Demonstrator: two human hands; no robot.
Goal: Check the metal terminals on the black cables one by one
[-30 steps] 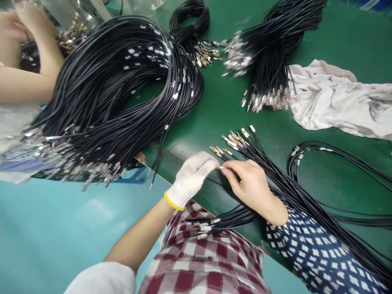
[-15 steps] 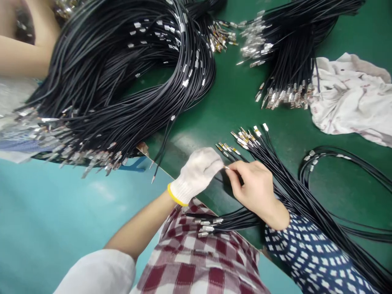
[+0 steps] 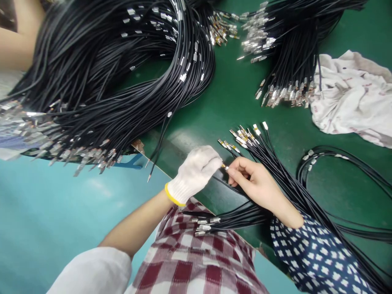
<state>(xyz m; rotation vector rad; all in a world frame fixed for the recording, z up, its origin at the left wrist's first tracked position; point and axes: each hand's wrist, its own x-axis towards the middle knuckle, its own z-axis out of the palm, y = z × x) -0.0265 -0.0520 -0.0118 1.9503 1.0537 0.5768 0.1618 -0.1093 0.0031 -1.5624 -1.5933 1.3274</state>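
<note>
My left hand [image 3: 196,173], in a white knit glove with a yellow cuff, is closed around the end of a black cable [image 3: 229,187]. A small metal connector [image 3: 225,166] with a yellowish part sticks out of the glove. The bare fingertips of my right hand [image 3: 259,184] pinch the tip of this connector. Just beyond my hands lies a bundle of black cables [image 3: 275,163] with silver and yellow-marked connectors. Nearer my body, another cable bundle [image 3: 239,220] has silver ends at the table edge. What the glove's fingers cover is hidden.
A large coil of black cables [image 3: 128,98] fills the left, its metal ends overhanging the green table [image 3: 196,118]. More cables [image 3: 294,53] lie at the back right beside a crumpled white cloth [image 3: 352,98]. A looped cable bundle [image 3: 301,167] lies right. Another person's arm [image 3: 18,45] shows upper left.
My right hand has turned slightly and its wrist has shifted right, exposing more of the connector between my hands. The gloved hand stays nearly in place. The whole view has shifted a little.
</note>
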